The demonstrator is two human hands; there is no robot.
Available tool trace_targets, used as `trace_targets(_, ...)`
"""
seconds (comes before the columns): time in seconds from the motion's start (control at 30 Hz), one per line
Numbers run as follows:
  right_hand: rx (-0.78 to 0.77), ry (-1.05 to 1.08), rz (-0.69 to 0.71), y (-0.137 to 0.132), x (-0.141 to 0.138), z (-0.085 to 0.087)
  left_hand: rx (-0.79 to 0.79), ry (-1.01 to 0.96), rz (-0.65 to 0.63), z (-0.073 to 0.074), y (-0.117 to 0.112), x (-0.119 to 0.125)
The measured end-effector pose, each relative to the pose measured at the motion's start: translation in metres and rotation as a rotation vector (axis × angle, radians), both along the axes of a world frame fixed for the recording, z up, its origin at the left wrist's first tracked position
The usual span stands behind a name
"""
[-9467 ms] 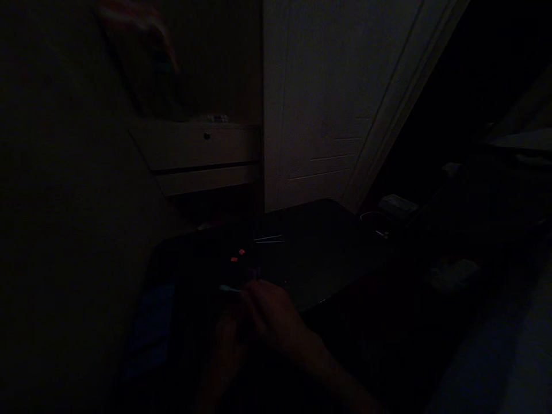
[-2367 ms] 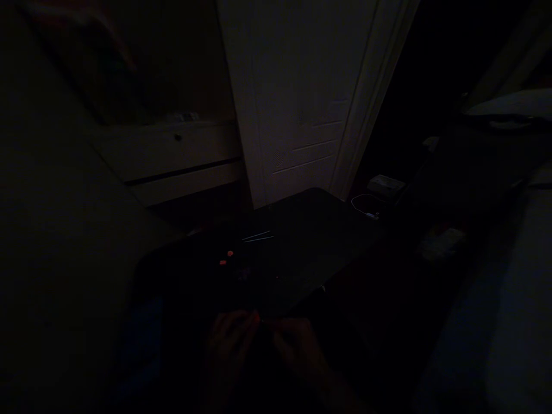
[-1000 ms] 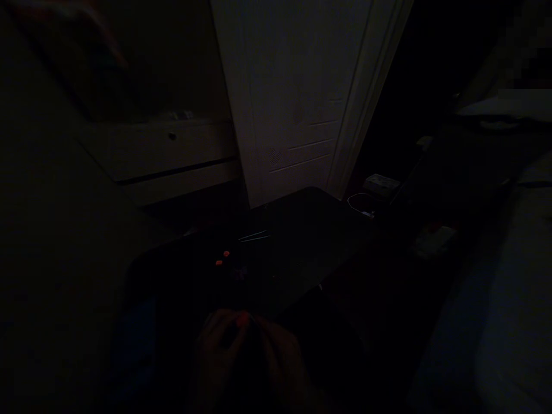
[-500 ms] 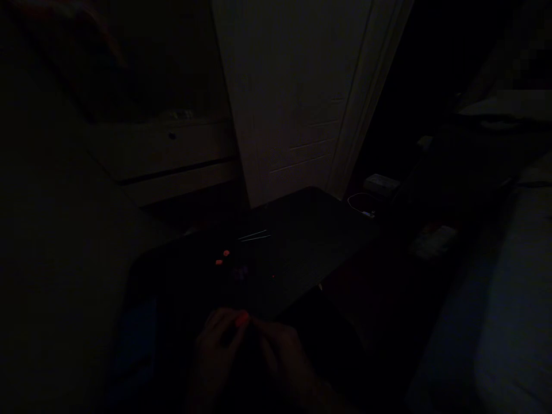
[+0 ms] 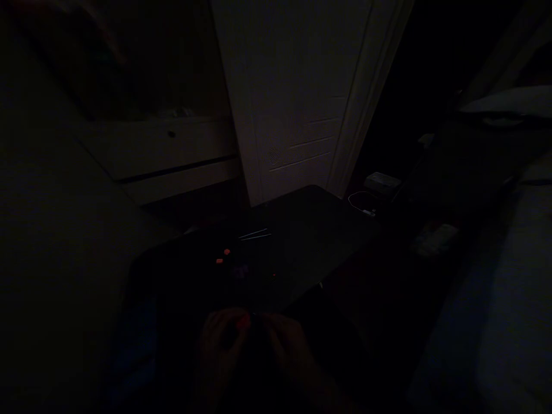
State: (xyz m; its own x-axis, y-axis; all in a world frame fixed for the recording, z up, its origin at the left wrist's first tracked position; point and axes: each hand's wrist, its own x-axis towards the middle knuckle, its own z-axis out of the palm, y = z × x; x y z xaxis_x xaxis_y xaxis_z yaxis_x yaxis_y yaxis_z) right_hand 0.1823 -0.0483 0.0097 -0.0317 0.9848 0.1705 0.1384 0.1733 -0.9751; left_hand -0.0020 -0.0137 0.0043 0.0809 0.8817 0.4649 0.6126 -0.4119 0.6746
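The room is very dark. My left hand (image 5: 219,342) and my right hand (image 5: 287,345) meet low in the view, just in front of a dark table (image 5: 310,241). Fingers of both hands are pinched together around a tiny orange-red piece (image 5: 242,323) held between them. Two more small orange pieces (image 5: 223,256) lie on the table a little beyond my hands. A thin pale wire or needle (image 5: 255,234) lies farther back on the table.
A white door (image 5: 297,98) stands behind the table. A pale drawer unit (image 5: 172,152) with a knob is at the left. A small box (image 5: 382,181) and a coiled cable (image 5: 360,204) lie at the right. Pale bedding (image 5: 487,322) fills the right side.
Since the oldest frame my hands have drawn back from the table towards me and come together on the small orange piece. In the last second they barely shift.
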Motion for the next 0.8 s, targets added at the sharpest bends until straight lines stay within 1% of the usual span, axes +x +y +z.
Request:
trace_targets(0.1, 0.029, -0.004, -0.021, -0.0006, 0.0005, 0.0014, -0.091, -0.052, 0.058, 0.0015, -0.0012, -0.0023)
trace_targets(0.17, 0.055, -0.025, -0.013, -0.0011, 0.0009, 0.0024, -0.124, -0.069, 0.075, 0.0013, -0.0013, -0.003)
trace_targets(0.3, 0.084, -0.087, 0.044, -0.0019, 0.0007, 0.0014, -0.102, -0.059, 0.048, -0.0006, 0.0003, -0.0029)
trace_targets(0.43, 0.087, -0.093, 0.083, -0.0015, 0.0017, -0.0025, -0.075, -0.059, 0.031, -0.001, 0.0008, -0.0026)
trace_targets(0.53, 0.095, -0.1, 0.091, -0.0012, 0.0036, -0.0036, -0.069, -0.052, 0.06, 0.0007, 0.0005, -0.0022)
trace_targets(0.63, 0.082, -0.098, 0.12, -0.0014, 0.005, -0.0027, -0.068, -0.054, 0.076, 0.0031, 0.0001, -0.0016)
trace_targets(0.8, 0.081, -0.102, 0.118, -0.0007, 0.0057, 0.0002, -0.117, -0.111, 0.033, 0.0054, -0.0027, 0.0003)
